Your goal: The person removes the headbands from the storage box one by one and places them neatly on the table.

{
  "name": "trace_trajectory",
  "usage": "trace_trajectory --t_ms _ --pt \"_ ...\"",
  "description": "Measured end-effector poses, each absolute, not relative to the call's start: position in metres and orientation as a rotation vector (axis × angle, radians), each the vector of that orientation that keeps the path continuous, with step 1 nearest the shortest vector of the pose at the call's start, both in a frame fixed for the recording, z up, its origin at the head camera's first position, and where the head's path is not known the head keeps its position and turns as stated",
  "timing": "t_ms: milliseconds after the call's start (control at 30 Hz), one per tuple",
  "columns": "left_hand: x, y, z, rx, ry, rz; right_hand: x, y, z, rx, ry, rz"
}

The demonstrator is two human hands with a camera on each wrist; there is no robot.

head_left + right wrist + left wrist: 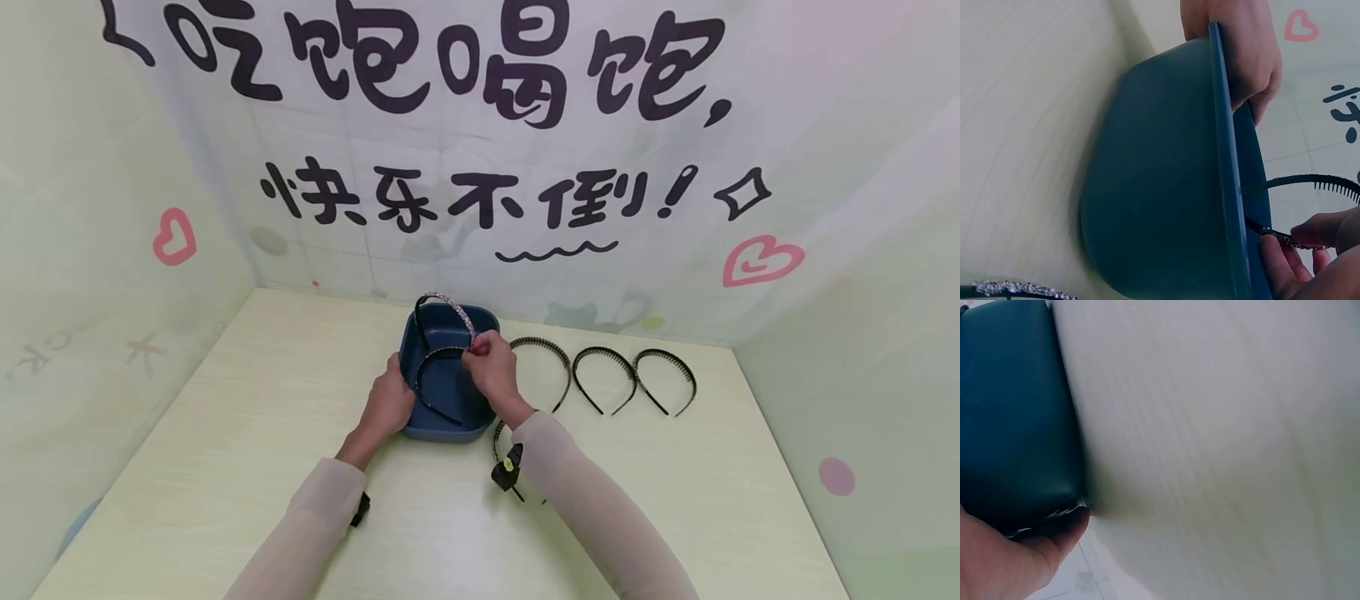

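The left hand (388, 402) grips the left side of a deep blue box (442, 435); in the left wrist view its thumb (1063, 534) lies against the box wall (1016, 419). Above the box's right rim, the right hand (495, 371) pinches a headband with a glittery band (453, 306), which arches over the box. A dark headband (425, 367) shows lower, at the box opening. In the right wrist view, the right hand's thumb and fingers (1279, 262) pinch the glittery part (1285, 237), and the left hand (1244, 50) is across the rim.
Right of the box, toothed black headbands (603, 350) (666, 353) lie side by side, with a larger one (536, 340) nearest the box. Below it, partly under the right forearm, lies a headband with a black bow (506, 473). A printed cloth wall stands behind the table (187, 433).
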State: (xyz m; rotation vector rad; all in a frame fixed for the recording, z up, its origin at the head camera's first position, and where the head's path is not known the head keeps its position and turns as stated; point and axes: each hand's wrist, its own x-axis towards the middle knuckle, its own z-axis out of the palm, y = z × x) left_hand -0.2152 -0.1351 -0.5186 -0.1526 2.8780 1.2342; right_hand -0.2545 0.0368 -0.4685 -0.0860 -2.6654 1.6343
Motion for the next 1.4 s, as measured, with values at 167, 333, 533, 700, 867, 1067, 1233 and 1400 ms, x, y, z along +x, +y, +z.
trace_trajectory --t_ms 167,333,533,700,867,1067,1233,1400 --pt "-0.215 -0.135 -0.518 -0.156 2.874 1.232 -0.255 0.040 -0.469 -0.063 -2.625 1.699" --pt "-0.215 -0.135 -0.518 -0.159 2.875 1.229 -0.255 0.044 -0.469 -0.060 -2.569 1.815" --pt "-0.215 -0.135 -0.518 -0.161 2.867 1.229 -0.257 0.053 -0.465 -0.007 -2.492 1.929" --pt "-0.215 -0.135 -0.517 -0.156 2.871 1.231 -0.260 0.063 -0.461 0.039 -2.473 1.991" --pt "-0.215 -0.135 -0.516 -0.155 2.875 1.232 -0.261 0.074 -0.457 0.019 -2.502 2.010" --pt "-0.215 -0.134 -0.515 -0.163 2.877 1.228 -0.261 0.087 -0.453 -0.037 -2.494 2.111" --pt "-0.216 -0.134 -0.516 -0.172 2.875 1.223 -0.259 0.097 -0.452 -0.106 -2.465 2.208" --pt "-0.216 -0.134 -0.516 -0.167 2.876 1.221 -0.256 0.105 -0.451 -0.160 -2.489 2.209"
